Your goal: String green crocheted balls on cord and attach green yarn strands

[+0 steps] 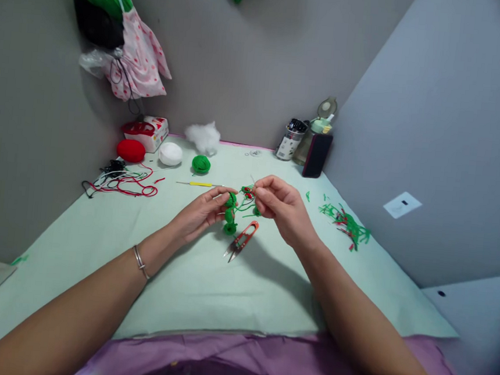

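In my left hand [206, 212] is a green crocheted piece [230, 214] made of several small rounded lumps, pinched between thumb and fingers. My right hand [277, 204] is closed in a pinch to the right of it, around a thin needle [252, 179] whose tip points up. Green yarn tails run between the hands. Behind them lie small red and green pieces [248, 192], partly hidden by my right fingers. Orange thread snips [242, 240] rest on the table just below the hands, blades toward me.
A yellow-handled crochet hook [200, 184] lies beyond my left hand. Green [201, 164], white [170, 154] and red [131, 150] yarn balls sit farther back, near white stuffing [204, 137]. Yarn scraps [346, 224] are heaped right; a phone [317, 155] leans at back right.
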`<state>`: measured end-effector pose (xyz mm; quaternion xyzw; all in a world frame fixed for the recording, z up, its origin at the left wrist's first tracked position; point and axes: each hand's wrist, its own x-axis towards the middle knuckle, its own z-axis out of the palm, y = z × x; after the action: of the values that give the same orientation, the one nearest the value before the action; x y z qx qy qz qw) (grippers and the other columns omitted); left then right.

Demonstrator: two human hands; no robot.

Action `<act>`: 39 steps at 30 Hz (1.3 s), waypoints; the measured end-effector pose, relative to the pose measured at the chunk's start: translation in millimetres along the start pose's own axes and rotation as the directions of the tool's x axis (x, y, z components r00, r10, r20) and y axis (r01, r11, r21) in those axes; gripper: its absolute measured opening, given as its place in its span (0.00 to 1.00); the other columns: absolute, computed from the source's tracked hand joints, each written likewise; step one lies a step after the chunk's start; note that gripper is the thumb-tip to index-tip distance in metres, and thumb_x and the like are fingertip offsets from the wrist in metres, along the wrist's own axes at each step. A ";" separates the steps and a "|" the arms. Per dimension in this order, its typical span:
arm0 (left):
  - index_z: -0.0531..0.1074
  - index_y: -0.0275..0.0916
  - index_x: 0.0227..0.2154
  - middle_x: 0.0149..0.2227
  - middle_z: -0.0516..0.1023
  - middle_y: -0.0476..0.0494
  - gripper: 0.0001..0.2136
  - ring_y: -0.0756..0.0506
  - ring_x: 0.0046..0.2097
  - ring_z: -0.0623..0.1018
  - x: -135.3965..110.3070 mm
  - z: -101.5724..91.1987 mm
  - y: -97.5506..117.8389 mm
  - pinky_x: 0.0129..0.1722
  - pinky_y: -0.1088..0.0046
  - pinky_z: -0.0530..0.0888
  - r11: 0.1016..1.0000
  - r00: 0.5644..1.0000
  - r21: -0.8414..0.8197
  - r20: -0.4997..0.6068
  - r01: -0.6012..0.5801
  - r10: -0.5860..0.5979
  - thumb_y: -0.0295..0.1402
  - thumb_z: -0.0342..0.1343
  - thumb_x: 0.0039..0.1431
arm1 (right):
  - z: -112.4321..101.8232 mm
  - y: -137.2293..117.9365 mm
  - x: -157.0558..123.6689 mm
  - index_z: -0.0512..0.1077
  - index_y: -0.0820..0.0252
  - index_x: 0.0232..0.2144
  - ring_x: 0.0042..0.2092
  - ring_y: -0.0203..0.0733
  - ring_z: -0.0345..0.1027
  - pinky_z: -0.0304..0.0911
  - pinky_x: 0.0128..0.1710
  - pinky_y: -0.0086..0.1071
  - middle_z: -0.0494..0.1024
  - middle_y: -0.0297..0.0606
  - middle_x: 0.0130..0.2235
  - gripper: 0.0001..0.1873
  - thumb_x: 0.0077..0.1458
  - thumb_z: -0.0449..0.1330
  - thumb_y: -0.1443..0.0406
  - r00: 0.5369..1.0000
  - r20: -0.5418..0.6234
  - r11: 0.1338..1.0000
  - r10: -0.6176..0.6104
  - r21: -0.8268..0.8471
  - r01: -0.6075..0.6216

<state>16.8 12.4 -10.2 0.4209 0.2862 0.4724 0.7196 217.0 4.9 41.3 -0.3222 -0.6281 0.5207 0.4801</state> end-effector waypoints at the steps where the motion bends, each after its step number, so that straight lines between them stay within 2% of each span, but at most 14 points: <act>1: 0.76 0.37 0.45 0.36 0.74 0.49 0.15 0.54 0.33 0.75 -0.3 -0.8 1.8 0.35 0.78 0.73 1.000 1.000 -0.010 -0.004 -0.014 0.014 0.38 0.66 0.57 | 0.7 1.2 -0.6 0.72 0.60 0.34 0.24 0.31 0.54 0.48 0.23 0.27 0.67 0.29 0.23 0.15 0.58 0.65 0.53 1.000 0.000 0.999 -0.007 -0.050 0.007; 5: 0.77 0.37 0.46 0.37 0.75 0.48 0.15 0.54 0.33 0.75 -1.5 -2.9 8.5 0.35 0.80 0.73 0.999 0.999 -0.026 -0.025 -0.045 0.044 0.36 0.66 0.58 | 5.0 4.8 -2.7 0.77 0.60 0.31 0.30 0.34 0.60 0.56 0.29 0.30 0.73 0.35 0.32 0.11 0.57 0.66 0.57 0.987 -0.021 0.940 -0.158 -0.311 0.144; 9: 0.78 0.37 0.46 0.37 0.76 0.47 0.14 0.54 0.34 0.75 -3.0 -1.2 13.1 0.36 0.80 0.73 0.998 0.999 -0.041 -0.024 -0.040 0.039 0.34 0.65 0.59 | 8.2 9.7 -4.3 0.78 0.58 0.33 0.30 0.35 0.61 0.56 0.29 0.31 0.70 0.34 0.30 0.06 0.61 0.63 0.63 0.952 0.012 0.784 -0.305 -0.564 0.258; 12: 0.78 0.37 0.46 0.37 0.77 0.47 0.14 0.53 0.34 0.75 -3.7 -0.7 14.6 0.37 0.79 0.74 0.998 0.999 -0.052 -0.030 -0.035 0.033 0.35 0.66 0.58 | 8.8 13.4 -5.2 0.77 0.58 0.34 0.29 0.34 0.61 0.56 0.30 0.31 0.68 0.33 0.29 0.05 0.62 0.61 0.67 0.938 0.077 0.680 -0.337 -0.669 0.299; 16: 0.79 0.37 0.47 0.40 0.79 0.44 0.15 0.51 0.37 0.77 -3.0 -3.5 14.2 0.39 0.78 0.75 0.997 0.999 -0.064 -0.025 -0.036 0.034 0.37 0.65 0.59 | 8.6 15.8 -6.3 0.75 0.59 0.33 0.28 0.33 0.60 0.56 0.30 0.30 0.68 0.33 0.29 0.06 0.63 0.59 0.69 0.932 0.124 0.604 -0.340 -0.731 0.318; 21: 0.79 0.38 0.48 0.42 0.80 0.43 0.15 0.51 0.38 0.77 -2.2 -4.4 14.6 0.40 0.77 0.75 0.998 1.000 -0.055 -0.011 -0.027 0.026 0.37 0.64 0.59 | 9.8 14.7 -7.7 0.74 0.59 0.32 0.28 0.33 0.59 0.55 0.30 0.29 0.67 0.33 0.30 0.07 0.63 0.57 0.70 0.926 0.159 0.571 -0.343 -0.747 0.340; 28: 0.79 0.38 0.47 0.39 0.79 0.46 0.14 0.54 0.35 0.75 -3.4 -1.0 17.0 0.37 0.80 0.73 0.998 0.998 -0.046 -0.036 -0.047 0.045 0.35 0.66 0.58 | 10.5 13.7 -8.4 0.73 0.59 0.32 0.28 0.33 0.58 0.55 0.30 0.29 0.67 0.33 0.30 0.08 0.63 0.56 0.71 0.923 0.166 0.545 -0.347 -0.765 0.342; 39: 0.78 0.38 0.46 0.41 0.80 0.45 0.14 0.52 0.37 0.77 -4.1 -1.4 16.7 0.41 0.77 0.74 0.998 0.998 -0.047 -0.042 -0.044 0.042 0.33 0.66 0.58 | 11.8 10.2 -9.8 0.73 0.59 0.32 0.28 0.34 0.59 0.55 0.30 0.30 0.67 0.33 0.29 0.08 0.63 0.56 0.70 0.924 0.147 0.569 -0.353 -0.751 0.336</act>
<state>6.7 12.4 3.8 0.3999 0.2803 0.5032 0.7129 208.2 -5.4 28.9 -0.3706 -0.8338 0.0998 0.3969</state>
